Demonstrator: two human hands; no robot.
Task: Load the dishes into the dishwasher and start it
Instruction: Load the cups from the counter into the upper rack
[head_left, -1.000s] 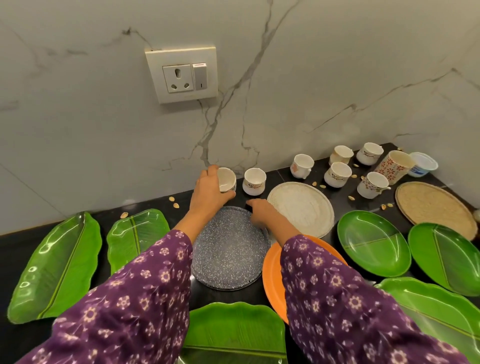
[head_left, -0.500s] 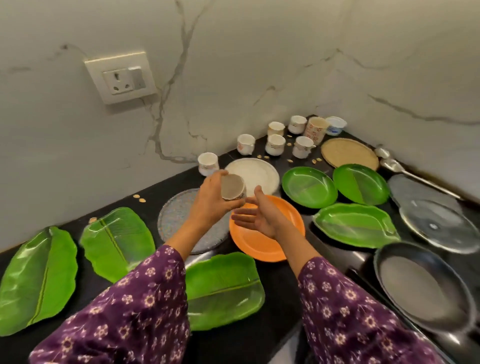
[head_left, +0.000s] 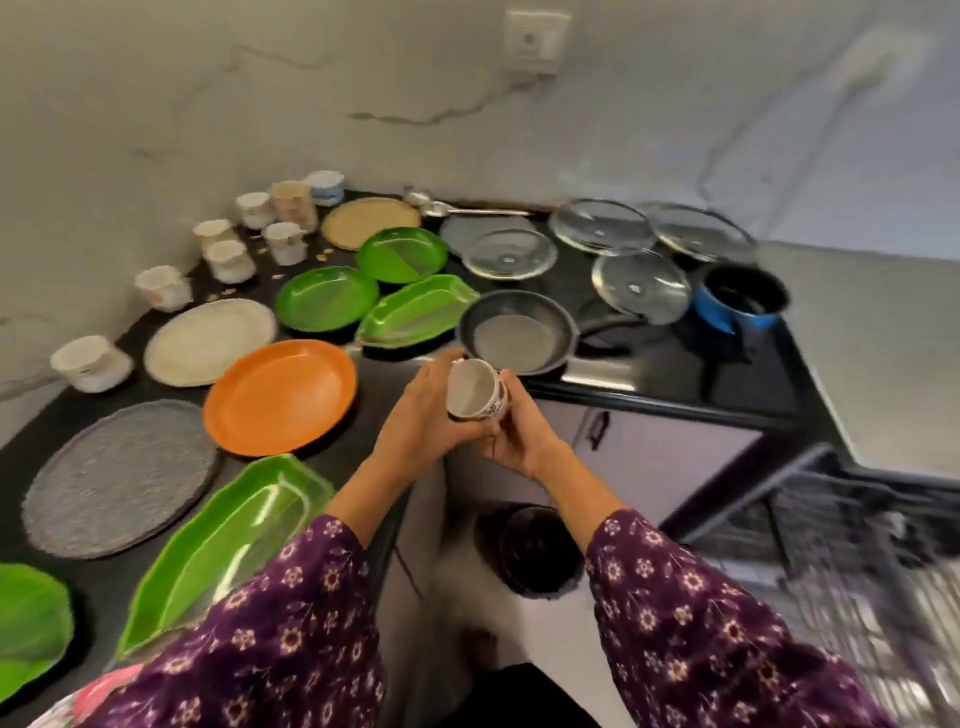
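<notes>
Just lifted: small white floral ceramic cup; left hand grips it, right hand newly clasps it too. View swung toward wire dishwasher rack: loading likely next.

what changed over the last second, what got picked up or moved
The left hand lifted the cup from beside the wall and carried it right, past the counter edge; the right hand left the grey plate and now holds the cup too. The orange plate and other cups stayed put.
</notes>
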